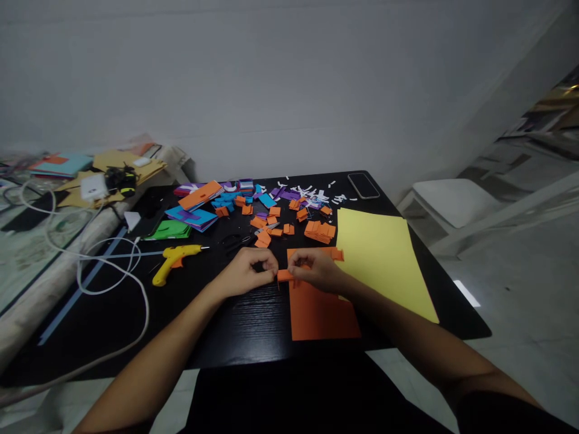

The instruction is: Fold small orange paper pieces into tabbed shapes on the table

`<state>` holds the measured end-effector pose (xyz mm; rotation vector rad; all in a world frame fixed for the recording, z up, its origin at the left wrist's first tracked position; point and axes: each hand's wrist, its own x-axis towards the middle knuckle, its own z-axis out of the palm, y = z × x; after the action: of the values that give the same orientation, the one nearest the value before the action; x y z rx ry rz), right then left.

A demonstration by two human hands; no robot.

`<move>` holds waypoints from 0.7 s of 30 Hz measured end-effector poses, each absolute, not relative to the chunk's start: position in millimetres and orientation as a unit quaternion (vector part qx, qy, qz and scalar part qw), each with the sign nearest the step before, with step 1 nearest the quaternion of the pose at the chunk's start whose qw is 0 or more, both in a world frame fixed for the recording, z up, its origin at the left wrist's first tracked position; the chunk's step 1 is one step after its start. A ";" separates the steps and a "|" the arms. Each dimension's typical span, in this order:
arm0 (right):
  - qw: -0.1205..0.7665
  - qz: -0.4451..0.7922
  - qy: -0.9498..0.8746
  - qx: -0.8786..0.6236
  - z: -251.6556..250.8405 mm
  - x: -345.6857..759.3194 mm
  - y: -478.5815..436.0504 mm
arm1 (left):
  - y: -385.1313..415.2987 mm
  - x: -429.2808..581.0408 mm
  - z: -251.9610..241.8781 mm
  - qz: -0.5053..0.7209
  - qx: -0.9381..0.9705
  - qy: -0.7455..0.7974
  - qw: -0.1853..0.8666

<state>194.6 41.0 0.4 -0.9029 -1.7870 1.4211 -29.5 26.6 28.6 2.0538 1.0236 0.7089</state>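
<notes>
Between my hands is a small folded orange paper strip, over the left edge of an orange paper sheet. My left hand is closed, with thumb and fingertips pinched at the strip's left end. My right hand reaches over the orange sheet, its fingers closed on the strip's other end. The fingertips partly cover the strip. Beyond my hands lie small orange paper pieces and a stack of orange pieces. Dark-handled scissors rest near my left hand.
A yellow glue gun lies left on the black table. Yellow paper lies right, with a phone behind. Coloured folded papers and white scraps sit at the back. A white cable crosses the left side.
</notes>
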 end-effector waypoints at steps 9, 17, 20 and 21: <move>0.354 0.633 -0.583 -0.366 -5.5 193.5 47.5 | 27.7 -29.2 26.9 0.327 0.772 0.413 0.357; 0.343 0.674 -0.526 -0.389 -6.4 192.3 47.5 | 21.6 -24.6 28.7 0.330 0.790 0.379 0.352; 0.341 0.685 -0.508 -0.396 -7.3 191.6 48.0 | 21.7 -25.0 29.3 0.321 0.799 0.378 0.339; 0.340 0.688 -0.504 -0.396 -7.7 191.3 47.9 | 21.9 -24.9 29.3 0.319 0.802 0.378 0.335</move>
<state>191.3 47.9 -7.7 -1.0296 -1.3121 1.7913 -24.9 21.9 29.3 2.0923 0.9867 0.8329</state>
